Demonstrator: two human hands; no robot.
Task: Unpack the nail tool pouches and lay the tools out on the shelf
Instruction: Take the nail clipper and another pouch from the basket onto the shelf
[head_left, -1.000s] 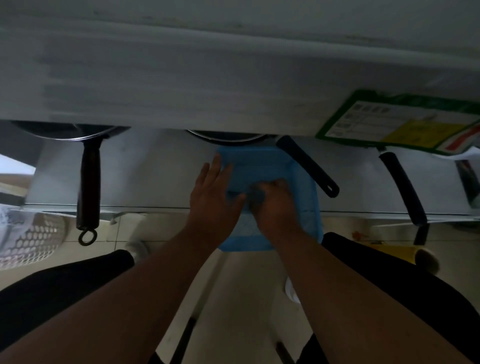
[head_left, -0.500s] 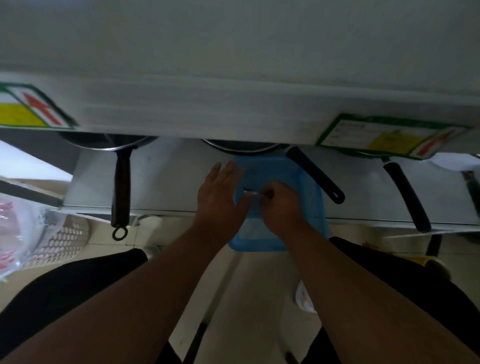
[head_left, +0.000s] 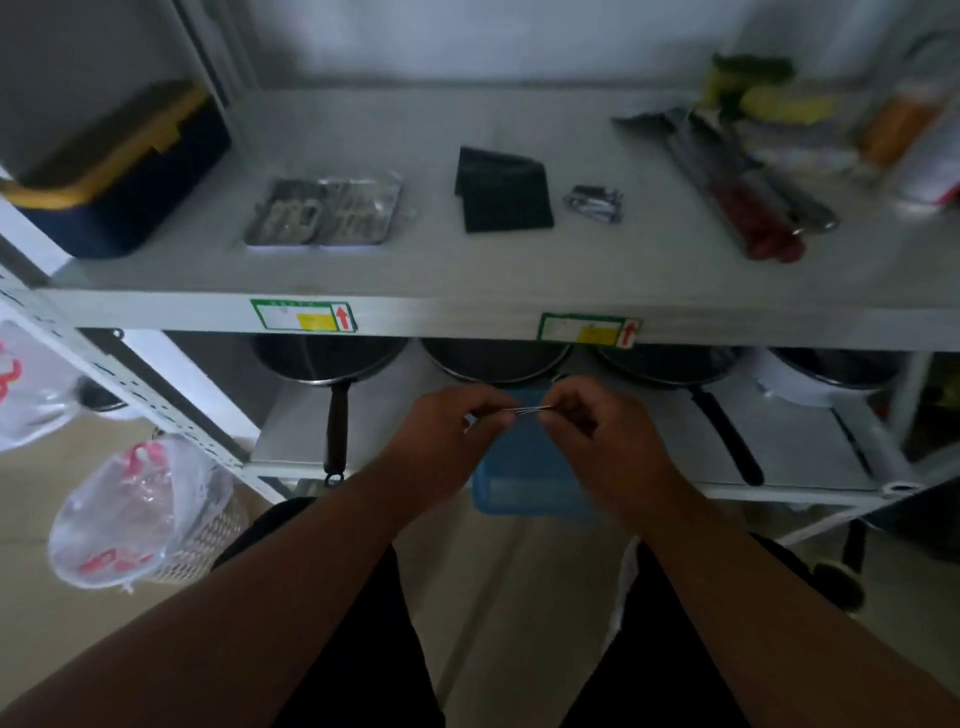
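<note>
Step in hand looks like the carry: a thin metal nail tool (head_left: 527, 410) is out of storage and held between both hands at frame centre, below the front edge of the shelf (head_left: 467, 270), not yet laid down. It sits just above a blue basket (head_left: 524, 483) on the lower tier.

Grip: left hand (head_left: 447, 441) pinches the tool's left end with curled fingertips; right hand (head_left: 602, 436) pinches the right end the same way. Both closed on it, tool roughly level. Too thin and blurred to say what kind of tool.

On the shelf, upper half of frame: a metal tray (head_left: 324, 213) with tools at centre left, a black pouch (head_left: 504, 192) at centre, a small clipper-like piece (head_left: 595, 200) just right of it, longer tools (head_left: 748, 182) further right, a blue-and-yellow box (head_left: 114, 166) at upper left.

Next move, my guess: lift the tool up over the shelf lip and set it flat on a bare patch, probably near the tray or the pouch, releasing one hand first. Slim piece, easy to drop, so keep the pinch firm until it rests.
</note>
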